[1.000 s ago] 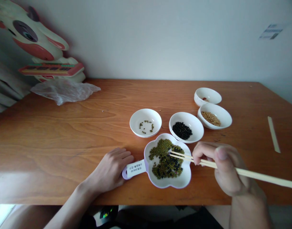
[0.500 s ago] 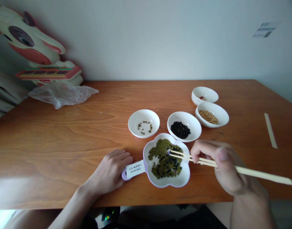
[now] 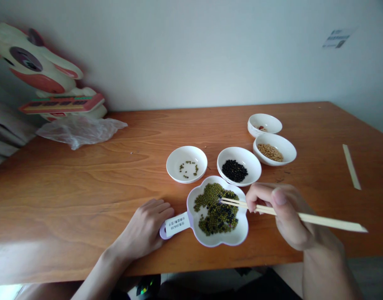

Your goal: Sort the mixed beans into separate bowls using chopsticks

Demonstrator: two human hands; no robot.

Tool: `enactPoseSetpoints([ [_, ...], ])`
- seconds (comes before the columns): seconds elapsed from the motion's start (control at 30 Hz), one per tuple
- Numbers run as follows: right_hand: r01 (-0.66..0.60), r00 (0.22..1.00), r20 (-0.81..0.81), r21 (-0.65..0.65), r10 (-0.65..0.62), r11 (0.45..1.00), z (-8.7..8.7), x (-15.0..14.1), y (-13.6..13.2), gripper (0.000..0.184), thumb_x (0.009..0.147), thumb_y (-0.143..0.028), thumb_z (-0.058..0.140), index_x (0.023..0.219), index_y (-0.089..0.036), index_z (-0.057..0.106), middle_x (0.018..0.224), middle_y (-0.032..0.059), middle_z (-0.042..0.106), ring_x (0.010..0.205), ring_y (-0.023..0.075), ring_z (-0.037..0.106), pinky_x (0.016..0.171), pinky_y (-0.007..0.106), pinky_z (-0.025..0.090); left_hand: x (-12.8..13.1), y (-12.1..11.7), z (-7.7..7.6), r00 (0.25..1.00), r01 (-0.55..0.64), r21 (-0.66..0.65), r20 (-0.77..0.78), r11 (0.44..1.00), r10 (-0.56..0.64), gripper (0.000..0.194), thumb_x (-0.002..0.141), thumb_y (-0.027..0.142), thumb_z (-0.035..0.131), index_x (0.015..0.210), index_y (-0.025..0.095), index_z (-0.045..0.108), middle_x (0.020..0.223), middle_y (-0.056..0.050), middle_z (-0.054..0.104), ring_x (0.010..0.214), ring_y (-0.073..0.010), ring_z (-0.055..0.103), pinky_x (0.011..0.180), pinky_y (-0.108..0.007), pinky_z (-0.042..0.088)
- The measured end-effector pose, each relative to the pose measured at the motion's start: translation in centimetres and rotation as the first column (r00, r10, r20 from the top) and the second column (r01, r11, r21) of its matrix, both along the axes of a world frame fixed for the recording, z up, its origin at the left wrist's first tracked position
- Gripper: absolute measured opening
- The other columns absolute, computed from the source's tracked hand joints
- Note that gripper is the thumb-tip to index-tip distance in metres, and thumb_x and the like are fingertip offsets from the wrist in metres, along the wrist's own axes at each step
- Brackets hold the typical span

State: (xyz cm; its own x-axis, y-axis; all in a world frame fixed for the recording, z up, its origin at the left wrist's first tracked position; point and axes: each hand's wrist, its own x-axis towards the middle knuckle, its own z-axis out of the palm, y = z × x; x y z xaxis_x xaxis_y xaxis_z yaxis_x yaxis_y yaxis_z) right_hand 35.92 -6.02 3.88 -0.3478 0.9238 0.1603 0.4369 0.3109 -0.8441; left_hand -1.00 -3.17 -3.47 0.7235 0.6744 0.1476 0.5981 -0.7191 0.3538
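Observation:
My right hand is closed around a pair of wooden chopsticks. Their tips meet among the beans in a white, flower-shaped dish with a lilac rim and a labelled handle. Green mung beans fill much of this dish, with black beans mixed in near the tips. Whether a bean is pinched there is too small to tell. My left hand lies on the table, fingers curled together at the handle's end; the thumb is mostly hidden.
Behind the dish stand bowls with a few green beans, black beans and tan beans. Another white bowl is farther back. A pale strip lies right; a plastic bag and cow-shaped toy are left.
The view has shifted slightly. The chopstick tips have moved a little left within the dish and drawn closer together. My left hand stays by the handle.

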Motion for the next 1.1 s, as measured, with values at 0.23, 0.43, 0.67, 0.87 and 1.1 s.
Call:
enactPoseSetpoints([
  [0.23, 0.008, 1.0, 0.017, -0.005, -0.007, 1.0, 0.08, -0.14, 0.09, 0.067, 0.111, -0.067, 0.02, 0.082, -0.024, 0.061, 0.071, 0.0, 0.063, 0.063, 0.0164, 0.054, 0.062, 0.035, 0.035, 0.02, -0.06, 0.14, 1.0, -0.002, -0.007, 0.002, 1.0, 0.002, 0.026, 0.104, 0.019, 0.056, 0.078, 0.022, 0.052, 0.08, -0.003, 0.064, 0.072, -0.0213, 0.053, 0.068, -0.037, 0.036],
  [0.43, 0.006, 1.0, -0.023, -0.007, -0.006, 1.0, -0.14, -0.45, 0.27, 0.067, 0.112, -0.067, 0.02, 0.08, -0.023, 0.061, 0.072, 0.0007, 0.062, 0.067, 0.017, 0.057, 0.065, 0.034, 0.037, 0.03, -0.06, 0.2, 1.0, -0.001, 0.0, 0.003, 1.0, 0.001, 0.024, 0.101, 0.017, 0.058, 0.078, 0.022, 0.053, 0.079, -0.003, 0.065, 0.072, -0.0213, 0.054, 0.068, -0.037, 0.037],
  [0.67, -0.003, 0.999, -0.041, -0.002, 0.003, 1.0, -0.35, -0.56, 0.3, 0.07, 0.111, -0.07, 0.019, 0.082, -0.023, 0.062, 0.074, 0.0018, 0.063, 0.068, 0.0185, 0.057, 0.065, 0.035, 0.038, -0.1, -0.07, -0.04, 1.0, 0.002, 0.001, -0.004, 1.0, -0.002, 0.023, 0.099, 0.015, 0.057, 0.078, 0.022, 0.052, 0.079, -0.004, 0.064, 0.071, -0.0217, 0.053, 0.067, -0.037, 0.036],
  [0.87, -0.001, 0.998, -0.055, -0.015, 0.0, 1.0, -0.43, -0.53, 0.31, 0.071, 0.109, -0.072, 0.02, 0.081, -0.023, 0.061, 0.076, 0.0024, 0.065, 0.069, 0.0185, 0.058, 0.065, 0.034, 0.038, -0.13, -0.07, -0.12, 1.0, -0.005, -0.008, -0.004, 1.0, 0.005, 0.021, 0.097, 0.013, 0.057, 0.079, 0.022, 0.052, 0.08, -0.004, 0.065, 0.072, -0.0221, 0.053, 0.068, -0.037, 0.036],
  [1.1, 0.01, 0.999, -0.038, 0.004, -0.01, 1.0, -0.2, -0.84, 0.4, 0.072, 0.109, -0.074, 0.02, 0.08, -0.022, 0.06, 0.069, 0.0008, 0.062, 0.063, 0.0168, 0.054, 0.061, 0.033, 0.035, -0.17, -0.08, -0.11, 1.0, -0.001, 0.02, 0.008, 1.0, 0.001, 0.022, 0.097, 0.014, 0.058, 0.077, 0.022, 0.052, 0.077, -0.003, 0.063, 0.07, -0.0213, 0.051, 0.066, -0.038, 0.036],
])
